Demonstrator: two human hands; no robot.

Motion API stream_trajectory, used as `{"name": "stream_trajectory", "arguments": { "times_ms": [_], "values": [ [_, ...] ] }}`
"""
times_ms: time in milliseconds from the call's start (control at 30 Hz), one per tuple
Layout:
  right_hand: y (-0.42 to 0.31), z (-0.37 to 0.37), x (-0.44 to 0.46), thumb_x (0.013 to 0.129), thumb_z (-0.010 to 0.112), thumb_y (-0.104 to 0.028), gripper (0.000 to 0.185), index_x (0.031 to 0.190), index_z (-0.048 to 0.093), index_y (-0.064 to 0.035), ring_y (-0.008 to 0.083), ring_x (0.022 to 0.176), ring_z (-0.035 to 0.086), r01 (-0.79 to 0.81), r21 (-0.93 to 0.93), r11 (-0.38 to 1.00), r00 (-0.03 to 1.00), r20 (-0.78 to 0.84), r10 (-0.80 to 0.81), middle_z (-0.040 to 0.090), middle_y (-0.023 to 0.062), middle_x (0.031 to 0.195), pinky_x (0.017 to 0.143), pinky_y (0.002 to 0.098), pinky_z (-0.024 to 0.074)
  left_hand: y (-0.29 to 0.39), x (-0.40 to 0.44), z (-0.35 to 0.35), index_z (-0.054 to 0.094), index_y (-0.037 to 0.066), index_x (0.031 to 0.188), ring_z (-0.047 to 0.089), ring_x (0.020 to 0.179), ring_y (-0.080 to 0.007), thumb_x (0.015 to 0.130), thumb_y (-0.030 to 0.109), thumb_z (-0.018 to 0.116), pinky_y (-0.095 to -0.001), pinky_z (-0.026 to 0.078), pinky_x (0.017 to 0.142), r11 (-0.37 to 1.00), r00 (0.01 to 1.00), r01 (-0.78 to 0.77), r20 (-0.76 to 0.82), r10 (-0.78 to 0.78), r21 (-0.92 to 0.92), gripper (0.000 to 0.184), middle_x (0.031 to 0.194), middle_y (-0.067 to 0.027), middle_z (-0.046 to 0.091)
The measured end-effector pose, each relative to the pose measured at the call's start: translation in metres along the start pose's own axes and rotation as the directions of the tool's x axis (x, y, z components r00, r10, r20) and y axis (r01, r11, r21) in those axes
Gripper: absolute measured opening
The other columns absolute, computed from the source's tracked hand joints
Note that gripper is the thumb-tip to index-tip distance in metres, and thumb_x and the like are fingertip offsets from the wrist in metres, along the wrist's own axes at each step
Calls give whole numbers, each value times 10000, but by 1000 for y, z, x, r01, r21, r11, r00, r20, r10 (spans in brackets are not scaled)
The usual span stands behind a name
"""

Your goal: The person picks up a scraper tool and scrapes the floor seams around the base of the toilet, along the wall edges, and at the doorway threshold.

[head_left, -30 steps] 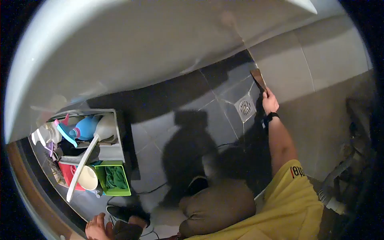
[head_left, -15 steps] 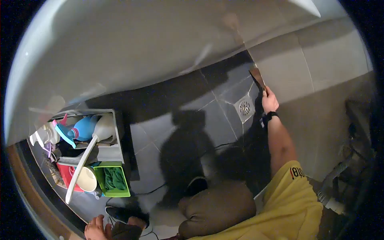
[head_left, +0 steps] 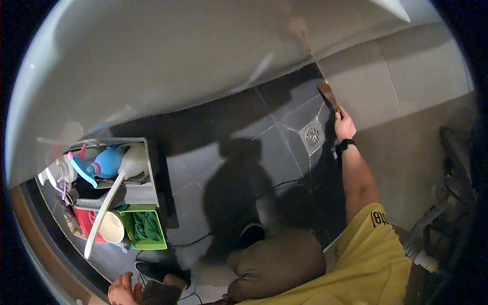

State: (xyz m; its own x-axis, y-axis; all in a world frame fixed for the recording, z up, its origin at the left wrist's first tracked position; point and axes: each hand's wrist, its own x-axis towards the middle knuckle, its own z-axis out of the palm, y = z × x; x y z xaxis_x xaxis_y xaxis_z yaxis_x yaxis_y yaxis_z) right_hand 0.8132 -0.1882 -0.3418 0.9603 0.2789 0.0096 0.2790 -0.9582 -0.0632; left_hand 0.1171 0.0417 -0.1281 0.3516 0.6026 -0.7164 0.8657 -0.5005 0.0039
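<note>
A: What is the state of the grip?
B: From my seat I see the right hand [head_left: 344, 125] closed round the near end of a scraper [head_left: 328, 94]; the left hand [head_left: 122, 291] sits low at the frame's edge, fingers loosely curled, with nothing visible in it.
A: And where is the scraper?
B: At the foot of the grey wall [head_left: 356, 81], over the dark floor [head_left: 284, 147] and near the drain [head_left: 312, 136]; I cannot tell whether its edge presses on the tile.
A: How far along do you judge it?
B: Under way, I'd say; a pale seam [head_left: 319, 71] runs on past the scraper, toward the big curved fixture [head_left: 178, 66]; I cannot make out which stretch, if any, is done; the caddy [head_left: 147, 170] and green bin [head_left: 159, 229] stand well apart from the scraper.
</note>
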Motion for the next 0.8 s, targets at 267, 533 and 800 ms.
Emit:
{"name": "stream_trajectory", "arguments": {
  "times_ms": [267,533,800],
  "values": [
    [7,3,1,863,520,-307,357,1209,549,-224,301,1010,573,-8,-3,1000,1000,14,8,616,86,1094,832,405,446,-2,-1,-3,550,78,1043,621,798,-305,686,125,654,-399,482,684,1000,1000,-12,16,12,-5,375,882,-124,630],
    [3,-6,2,866,515,-332,352,1212,539,-268,298,1004,576,-6,-100,995,1000,11,7,614,92,1070,824,420,456,-5,-3,-2,547,72,1044,619,782,-310,679,130,659,-410,483,686,999,1000,-17,-14,16,-47,386,872,-133,627],
    [10,-4,10,860,518,-347,338,1186,561,-269,319,967,586,48,-114,992,998,-28,-51,619,100,1057,801,430,464,-2,-1,-5,536,80,1058,617,801,-302,669,148,672,-416,482,685,997,1000,11,24,-9,-79,418,879,-122,629]
  ]
}}
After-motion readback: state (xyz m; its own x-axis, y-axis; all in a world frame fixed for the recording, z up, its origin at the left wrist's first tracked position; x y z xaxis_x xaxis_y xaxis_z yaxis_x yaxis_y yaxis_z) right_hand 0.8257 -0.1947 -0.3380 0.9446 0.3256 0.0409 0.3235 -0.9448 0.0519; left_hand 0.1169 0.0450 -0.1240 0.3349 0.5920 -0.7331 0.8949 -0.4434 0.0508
